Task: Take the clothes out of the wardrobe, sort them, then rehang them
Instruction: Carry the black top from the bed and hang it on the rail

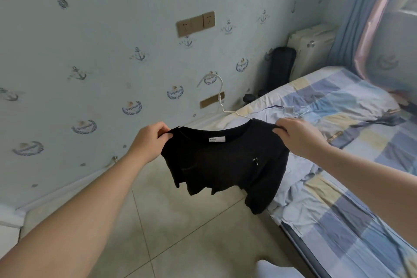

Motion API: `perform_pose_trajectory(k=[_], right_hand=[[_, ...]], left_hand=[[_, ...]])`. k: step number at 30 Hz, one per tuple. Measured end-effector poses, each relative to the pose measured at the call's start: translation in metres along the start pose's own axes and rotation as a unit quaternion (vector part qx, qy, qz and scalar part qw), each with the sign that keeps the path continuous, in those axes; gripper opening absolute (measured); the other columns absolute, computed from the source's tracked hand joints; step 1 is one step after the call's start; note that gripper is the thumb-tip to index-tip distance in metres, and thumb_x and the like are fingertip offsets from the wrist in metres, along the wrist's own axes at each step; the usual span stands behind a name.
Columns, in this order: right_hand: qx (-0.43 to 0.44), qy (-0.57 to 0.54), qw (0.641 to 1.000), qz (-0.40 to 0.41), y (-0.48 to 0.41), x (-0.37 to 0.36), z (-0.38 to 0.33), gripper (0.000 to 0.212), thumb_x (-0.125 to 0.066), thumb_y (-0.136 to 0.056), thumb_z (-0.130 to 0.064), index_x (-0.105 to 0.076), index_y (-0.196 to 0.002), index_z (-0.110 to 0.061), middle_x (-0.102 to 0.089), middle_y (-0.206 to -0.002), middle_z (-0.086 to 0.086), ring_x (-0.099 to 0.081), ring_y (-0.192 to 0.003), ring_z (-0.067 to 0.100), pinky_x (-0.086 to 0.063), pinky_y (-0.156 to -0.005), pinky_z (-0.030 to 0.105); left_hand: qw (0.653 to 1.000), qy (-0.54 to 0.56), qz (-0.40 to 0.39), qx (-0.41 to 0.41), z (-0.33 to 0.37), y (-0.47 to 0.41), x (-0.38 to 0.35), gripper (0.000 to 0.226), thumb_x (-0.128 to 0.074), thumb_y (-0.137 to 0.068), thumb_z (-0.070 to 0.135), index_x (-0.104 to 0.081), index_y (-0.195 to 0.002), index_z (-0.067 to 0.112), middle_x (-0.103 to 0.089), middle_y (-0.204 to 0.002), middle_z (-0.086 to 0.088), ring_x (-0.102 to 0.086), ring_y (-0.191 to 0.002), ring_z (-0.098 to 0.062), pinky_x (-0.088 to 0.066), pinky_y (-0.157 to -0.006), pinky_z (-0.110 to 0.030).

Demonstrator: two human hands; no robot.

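Note:
A black T-shirt (pixel 223 165) with a white neck label hangs on a white wire hanger (pixel 220 97), held up in front of me over the floor beside the bed. My left hand (pixel 150 140) pinches its left shoulder. At the right shoulder my right hand (pixel 297 135) grips the cloth. The hanger's hook sticks up above the collar. A pale blue garment (pixel 291 178) lies crumpled on the bed behind the shirt, with another white hanger (pixel 301 111) on it.
The bed (pixel 352 210) with a blue, grey and yellow checked sheet fills the right side. The floor is beige tile (pixel 180 232). A wall with anchor wallpaper and sockets (pixel 195 23) stands ahead. A black case (pixel 282 67) and a radiator (pixel 311 47) stand in the corner by blue curtains.

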State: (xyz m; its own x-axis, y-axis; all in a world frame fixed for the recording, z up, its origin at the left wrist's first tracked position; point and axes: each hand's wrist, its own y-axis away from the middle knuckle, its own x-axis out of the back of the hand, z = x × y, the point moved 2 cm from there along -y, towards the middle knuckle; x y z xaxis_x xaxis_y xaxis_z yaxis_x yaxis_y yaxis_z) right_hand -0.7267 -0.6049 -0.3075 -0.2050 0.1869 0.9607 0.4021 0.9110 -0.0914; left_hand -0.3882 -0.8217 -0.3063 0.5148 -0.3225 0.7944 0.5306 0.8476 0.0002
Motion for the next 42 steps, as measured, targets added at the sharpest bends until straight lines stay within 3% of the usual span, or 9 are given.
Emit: perform_pose_trajectory(k=[4,9,12,19,27,31,34,37,42], right_hand=[[0.034,-0.003,0.999,0.003,0.022,0.010,-0.037,0.017,-0.046,-0.101,-0.034,-0.060,-0.095,-0.026,-0.061,-0.086,-0.008,-0.055,-0.076,0.015,-0.045,-0.059,0.029],[0.085,-0.020,0.996,0.008,0.060,0.023,-0.076,0.020,-0.045,-0.101,-0.034,-0.063,-0.099,-0.025,-0.062,-0.089,-0.008,-0.058,-0.083,0.017,-0.053,-0.071,0.038],[0.119,-0.032,0.992,0.018,0.091,0.026,-0.095,0.022,-0.046,-0.100,-0.036,-0.064,-0.095,-0.024,-0.062,-0.087,-0.008,-0.057,-0.080,0.016,-0.049,-0.065,0.032],[0.198,-0.071,0.977,0.013,0.176,0.034,-0.147,0.021,-0.047,-0.100,-0.037,-0.055,-0.083,-0.027,-0.054,-0.075,-0.013,-0.053,-0.073,0.015,-0.045,-0.059,0.031],[0.284,-0.123,0.951,0.024,0.261,0.060,-0.220,0.032,-0.042,-0.101,-0.039,-0.044,-0.073,-0.025,-0.049,-0.069,-0.008,-0.051,-0.067,0.018,-0.044,-0.060,0.038],[0.323,-0.148,0.933,0.053,0.288,0.085,-0.265,0.035,-0.042,-0.101,-0.040,-0.038,-0.068,-0.030,-0.049,-0.067,-0.009,-0.049,-0.063,0.008,-0.034,-0.051,0.030],[0.357,-0.187,0.911,0.083,0.304,0.111,-0.304,0.029,-0.043,-0.101,-0.039,-0.045,-0.074,-0.027,-0.052,-0.069,-0.010,-0.051,-0.065,0.009,-0.038,-0.053,0.031],[0.397,-0.234,0.880,0.114,0.321,0.141,-0.349,0.021,-0.046,-0.099,-0.036,-0.054,-0.082,-0.028,-0.055,-0.071,-0.013,-0.054,-0.070,0.010,-0.045,-0.061,0.035],[0.460,-0.306,0.817,0.169,0.354,0.193,-0.431,0.019,-0.049,-0.097,-0.034,-0.053,-0.078,-0.032,-0.054,-0.066,-0.013,-0.054,-0.072,0.001,-0.038,-0.056,0.025]], left_hand=[[0.999,0.003,0.038,0.017,-0.014,0.050,0.027,0.009,-0.064,-0.093,0.019,-0.067,-0.085,0.017,-0.068,-0.080,-0.002,-0.063,-0.079,-0.020,-0.047,-0.071,-0.034],[0.995,0.013,0.087,0.051,-0.026,0.135,0.051,0.008,-0.065,-0.093,0.023,-0.069,-0.087,0.021,-0.070,-0.083,0.005,-0.065,-0.081,-0.013,-0.051,-0.074,-0.033],[0.991,0.016,0.116,0.071,-0.032,0.196,0.060,0.006,-0.065,-0.094,0.023,-0.070,-0.091,0.021,-0.070,-0.085,0.008,-0.064,-0.084,-0.010,-0.050,-0.073,-0.029],[0.977,0.001,0.182,0.109,-0.036,0.344,0.084,0.005,-0.066,-0.093,0.020,-0.070,-0.091,0.019,-0.070,-0.086,0.007,-0.065,-0.085,-0.015,-0.051,-0.079,-0.036],[0.948,-0.004,0.292,0.127,-0.028,0.495,0.128,0.014,-0.066,-0.094,0.024,-0.068,-0.085,0.035,-0.070,-0.081,0.021,-0.063,-0.080,0.006,-0.046,-0.069,-0.018],[0.914,-0.053,0.391,0.097,-0.015,0.562,0.162,0.012,-0.063,-0.095,0.019,-0.074,-0.097,0.024,-0.069,-0.085,0.021,-0.063,-0.083,0.005,-0.042,-0.074,-0.008],[0.879,-0.098,0.462,0.069,-0.005,0.610,0.194,0.015,-0.060,-0.097,0.017,-0.073,-0.103,0.019,-0.070,-0.093,0.013,-0.060,-0.086,0.001,-0.038,-0.079,-0.005],[0.844,-0.144,0.514,0.056,0.005,0.654,0.236,0.016,-0.060,-0.098,0.017,-0.073,-0.108,0.016,-0.072,-0.099,0.005,-0.060,-0.089,-0.006,-0.038,-0.080,-0.007],[0.780,-0.221,0.586,0.007,0.028,0.733,0.312,0.019,-0.062,-0.097,0.013,-0.073,-0.112,0.009,-0.073,-0.103,-0.003,-0.063,-0.093,-0.009,-0.038,-0.085,-0.005]])
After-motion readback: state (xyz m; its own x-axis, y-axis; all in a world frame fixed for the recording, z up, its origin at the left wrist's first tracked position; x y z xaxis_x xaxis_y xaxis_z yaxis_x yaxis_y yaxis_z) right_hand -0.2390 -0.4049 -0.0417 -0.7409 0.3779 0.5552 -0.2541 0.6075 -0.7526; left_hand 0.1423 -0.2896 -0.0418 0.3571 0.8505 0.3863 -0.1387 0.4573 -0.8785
